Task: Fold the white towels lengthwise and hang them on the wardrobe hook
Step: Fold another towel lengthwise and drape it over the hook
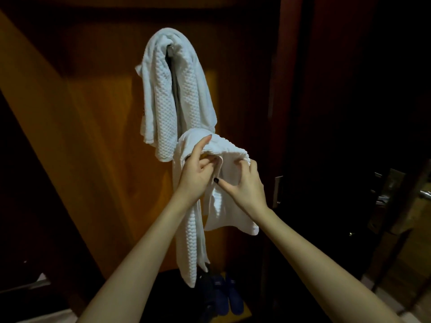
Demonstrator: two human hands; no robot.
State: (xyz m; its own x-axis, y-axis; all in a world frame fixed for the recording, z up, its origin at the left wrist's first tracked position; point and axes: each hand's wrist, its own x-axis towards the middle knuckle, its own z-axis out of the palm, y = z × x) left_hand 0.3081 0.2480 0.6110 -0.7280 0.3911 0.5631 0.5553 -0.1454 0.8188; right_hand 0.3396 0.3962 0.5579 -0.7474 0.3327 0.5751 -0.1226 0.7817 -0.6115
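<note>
An upper towel (163,101), white with a waffle weave, hangs high on the wooden wardrobe door (93,117). It is draped double over its support, which the cloth covers, and its two ends dangle side by side. Just below it, and overlapping its lower edge from where I stand, a lower towel (193,241) is held up in the air in front of the door by both hands. The left hand (196,174) has its grip clamped on the top fold, the forefinger stretched up over the crest and the other fingers curled into the cloth. The right hand (246,185) is beside it, almost touching, its grip also closed on the same fold, fingers hooked in from above and the dark-nailed thumb pointing towards the left hand. From that bunched top one long waffle length drops straight down between the forearms, and a shorter, smoother flap hangs under the right wrist. Dark blue slippers (224,297) sit low down beneath the towel's end. Off to the right, in the gloom, a metal door handle (382,197) catches a little light.
</note>
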